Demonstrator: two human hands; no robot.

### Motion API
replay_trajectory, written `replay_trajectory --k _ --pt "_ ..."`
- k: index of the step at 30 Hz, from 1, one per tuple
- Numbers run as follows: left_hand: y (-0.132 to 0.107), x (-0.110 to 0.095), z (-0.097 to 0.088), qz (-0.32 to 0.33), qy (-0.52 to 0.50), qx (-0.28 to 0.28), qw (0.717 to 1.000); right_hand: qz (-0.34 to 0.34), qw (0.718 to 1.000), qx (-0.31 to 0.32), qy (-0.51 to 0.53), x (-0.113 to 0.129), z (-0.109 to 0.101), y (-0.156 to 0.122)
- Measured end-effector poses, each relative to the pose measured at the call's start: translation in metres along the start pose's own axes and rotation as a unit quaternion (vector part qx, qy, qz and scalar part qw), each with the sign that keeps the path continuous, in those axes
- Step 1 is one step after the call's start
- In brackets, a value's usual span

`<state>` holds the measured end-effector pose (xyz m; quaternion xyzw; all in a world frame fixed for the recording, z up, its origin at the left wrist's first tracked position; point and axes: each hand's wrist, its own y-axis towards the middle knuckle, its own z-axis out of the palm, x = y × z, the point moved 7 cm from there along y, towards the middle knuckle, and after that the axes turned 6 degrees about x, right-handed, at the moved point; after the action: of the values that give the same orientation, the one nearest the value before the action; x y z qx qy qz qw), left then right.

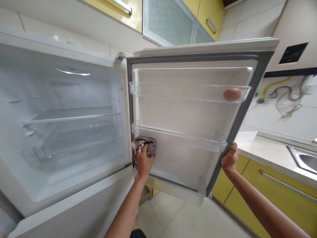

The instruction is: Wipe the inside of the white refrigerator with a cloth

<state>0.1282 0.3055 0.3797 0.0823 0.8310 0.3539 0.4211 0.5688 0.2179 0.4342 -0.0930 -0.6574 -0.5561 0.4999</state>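
Observation:
My left hand is closed on a grey-brown cloth. It presses the cloth against the inner panel of the open refrigerator door, low on the hinge side, just under the lower clear door shelf. Far to the right, my right hand grips the door's outer edge beside the grey seal; its fingers wrap around that edge. Above, the upper clear door shelf holds a reddish-brown roundish object at its right end, blurred through the plastic.
The refrigerator compartment stands open at left, with a glass shelf and a clear drawer or tray inside. Yellow cabinets, a countertop and a sink lie right. Wall cabinets hang above the door.

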Motion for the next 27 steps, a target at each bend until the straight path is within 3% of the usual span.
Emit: replay_trajectory --k 2,4,6,7,9,12,14,17,22,27 --pt "0.005 0.014 -0.036 0.016 -0.052 -0.144 0.988 -0.001 1.0 -0.006 0.0 0.001 -0.001 0.0" --pt "0.005 0.023 -0.071 0.028 -0.091 -0.275 0.957 -0.003 1.0 -0.01 -0.002 0.003 -0.001 -0.001" --pt "0.01 0.029 -0.095 0.006 -0.102 -0.354 0.93 -0.003 1.0 -0.015 -0.005 0.005 -0.002 -0.002" --pt "0.016 0.032 -0.102 -0.018 -0.107 -0.362 0.926 -0.003 1.0 -0.015 -0.008 0.006 -0.003 -0.002" --pt "0.031 0.042 -0.099 -0.077 -0.136 -0.31 0.938 -0.004 1.0 -0.015 -0.015 0.007 -0.004 -0.003" --pt "0.038 0.068 -0.069 -0.177 -0.195 -0.162 0.951 -0.004 1.0 -0.017 -0.024 0.005 -0.006 -0.004" --pt "0.025 0.087 -0.051 -0.229 -0.214 -0.101 0.944 -0.003 0.999 -0.021 -0.028 0.004 -0.007 -0.004" --pt "-0.002 0.11 -0.039 -0.263 -0.235 -0.059 0.934 -0.003 0.999 -0.019 -0.037 0.005 -0.006 -0.003" --pt "-0.023 0.123 -0.052 -0.282 -0.266 -0.019 0.922 0.011 0.998 -0.011 -0.056 0.011 -0.004 -0.002" --pt "-0.044 0.131 -0.083 -0.329 -0.28 -0.039 0.901 0.021 0.997 -0.007 -0.067 0.016 -0.004 -0.003"
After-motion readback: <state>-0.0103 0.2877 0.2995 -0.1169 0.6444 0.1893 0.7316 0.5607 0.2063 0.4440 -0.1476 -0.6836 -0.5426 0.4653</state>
